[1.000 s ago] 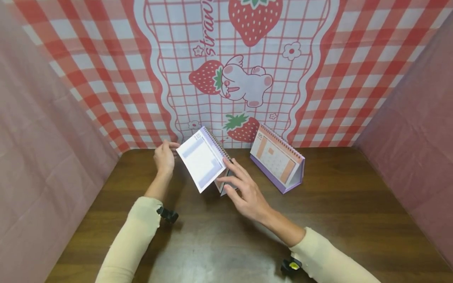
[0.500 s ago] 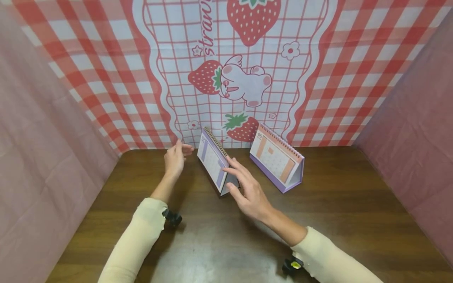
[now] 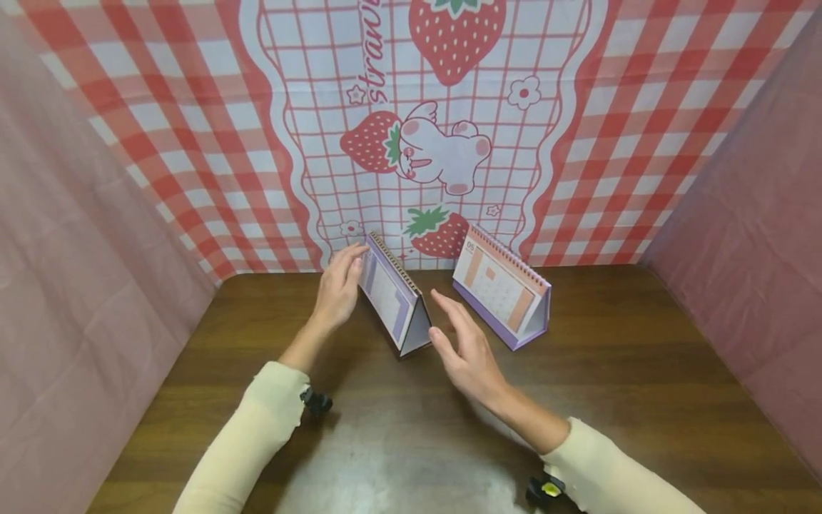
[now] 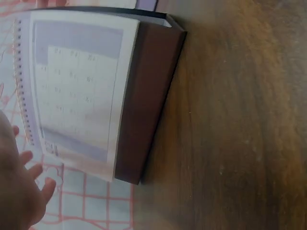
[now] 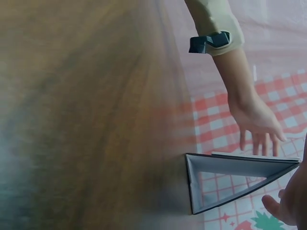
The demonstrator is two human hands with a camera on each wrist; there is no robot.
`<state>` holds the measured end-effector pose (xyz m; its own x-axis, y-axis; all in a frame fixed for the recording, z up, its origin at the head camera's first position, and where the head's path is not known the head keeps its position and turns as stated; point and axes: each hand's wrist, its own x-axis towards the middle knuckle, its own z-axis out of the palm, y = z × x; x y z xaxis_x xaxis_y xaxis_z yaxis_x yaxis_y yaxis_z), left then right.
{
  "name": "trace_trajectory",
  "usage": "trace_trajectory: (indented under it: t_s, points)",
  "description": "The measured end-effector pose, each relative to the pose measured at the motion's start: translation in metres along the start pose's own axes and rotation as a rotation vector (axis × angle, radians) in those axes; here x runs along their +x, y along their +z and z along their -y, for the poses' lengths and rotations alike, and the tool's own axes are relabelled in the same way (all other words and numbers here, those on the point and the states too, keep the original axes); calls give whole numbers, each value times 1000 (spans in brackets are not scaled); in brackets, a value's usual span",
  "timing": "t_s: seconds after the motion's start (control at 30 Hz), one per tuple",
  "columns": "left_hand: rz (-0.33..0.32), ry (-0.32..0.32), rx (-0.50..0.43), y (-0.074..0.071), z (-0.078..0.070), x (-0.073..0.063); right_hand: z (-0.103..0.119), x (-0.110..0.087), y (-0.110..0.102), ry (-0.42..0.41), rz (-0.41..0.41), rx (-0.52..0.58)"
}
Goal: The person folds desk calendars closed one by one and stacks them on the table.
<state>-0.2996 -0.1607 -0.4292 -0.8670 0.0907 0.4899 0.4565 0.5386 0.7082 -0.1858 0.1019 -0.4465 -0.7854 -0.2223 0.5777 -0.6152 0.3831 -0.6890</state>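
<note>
A spiral-bound desk calendar [image 3: 385, 300] with a purple-and-white page stands upright as a tent on the wooden table, its dark brown base strip showing in the left wrist view. My left hand [image 3: 338, 285] is at its far left end, fingers extended beside the page's upper corner. In the left wrist view the same hand [image 4: 21, 187] appears at the edge, fingers apart. Just right of the calendar's near end is my right hand [image 3: 472, 357], fingers extended and holding nothing. From the right wrist view, the calendar's hollow triangular stand [image 5: 225, 165] shows end-on between both hands.
A second desk calendar [image 3: 497, 285], with an orange page marked 05 and a purple base, stands to the right. Behind both hangs a strawberry-print checked cloth [image 3: 578, 143]. Pink cloths [image 3: 738, 285] flank the brown wooden table [image 3: 398, 442].
The raised purple page has come down flat against the calendar's front. My left hand has moved right, to the calendar's upper left corner. My right hand has drawn back slightly from the near end.
</note>
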Motion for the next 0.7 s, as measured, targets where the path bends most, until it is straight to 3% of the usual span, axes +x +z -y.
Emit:
trace_trajectory:
  t_s: [0.17, 0.33, 0.7]
  points:
    - [42, 138, 47, 4, -7, -3, -2, -10, -1, 42, 2, -20]
    - [57, 212, 89, 7, -9, -3, -2, -16, -3, 76, 2, -33]
    - [93, 153, 74, 12, -5, -3, -3, -18, 3, 117, 68, -42]
